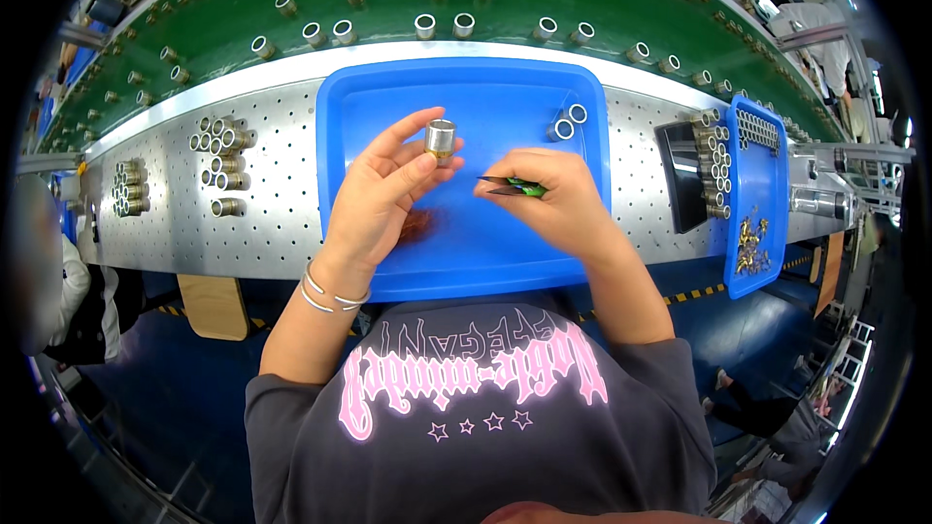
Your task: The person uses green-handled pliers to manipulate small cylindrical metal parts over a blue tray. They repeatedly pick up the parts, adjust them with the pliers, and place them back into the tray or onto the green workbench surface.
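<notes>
Gleaming short silver metal cylinder (441, 139)

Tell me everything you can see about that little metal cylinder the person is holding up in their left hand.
The metal cylinder is a short, silvery, shiny sleeve, apparently hollow like the open-ended ones on the green belt. It stands roughly upright, pinched at the fingertips of the left hand, lifted above the blue tray. The right hand holds green-handled tweezers whose dark tips point toward it without touching. Its top end cannot be made out.

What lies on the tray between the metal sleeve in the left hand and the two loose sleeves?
Head view: only bare blue tray between the held sleeve and the loose pair.
</notes>
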The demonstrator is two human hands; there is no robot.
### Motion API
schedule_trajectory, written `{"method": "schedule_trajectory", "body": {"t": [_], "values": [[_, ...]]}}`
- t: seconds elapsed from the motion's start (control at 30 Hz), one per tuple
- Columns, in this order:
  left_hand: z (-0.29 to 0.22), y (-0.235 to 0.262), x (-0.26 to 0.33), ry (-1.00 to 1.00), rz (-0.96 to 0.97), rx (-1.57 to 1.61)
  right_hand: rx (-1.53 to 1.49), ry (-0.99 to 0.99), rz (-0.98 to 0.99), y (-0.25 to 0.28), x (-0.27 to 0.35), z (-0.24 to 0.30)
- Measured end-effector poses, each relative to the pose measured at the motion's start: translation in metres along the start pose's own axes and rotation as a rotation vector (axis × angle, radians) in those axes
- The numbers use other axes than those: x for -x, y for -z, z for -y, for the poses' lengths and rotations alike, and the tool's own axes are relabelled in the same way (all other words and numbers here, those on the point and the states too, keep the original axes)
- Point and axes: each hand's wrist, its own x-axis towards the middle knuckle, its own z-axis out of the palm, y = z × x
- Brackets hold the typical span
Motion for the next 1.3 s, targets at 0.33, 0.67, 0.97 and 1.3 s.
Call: {"method": "schedule_trajectory", "body": {"t": [0.33, 0.67, 0.97, 1.3], "values": [[0.004, -0.020, 0.011, -0.096, 0.140, -0.545, -0.285, -0.188, 0.064, 0.010, -0.011, -0.006], [0.008, -0.010, 0.007, -0.042, 0.077, -0.331, -0.619, -0.174, -0.030, 0.006, -0.008, -0.005], [0.008, -0.013, 0.012, -0.004, 0.089, -0.271, -0.895, -0.280, -0.379, 0.007, -0.016, -0.015], [0.007, -0.008, 0.008, 0.035, -0.041, -0.018, -0.789, 0.179, -0.293, 0.010, -0.003, 0.007]]}}
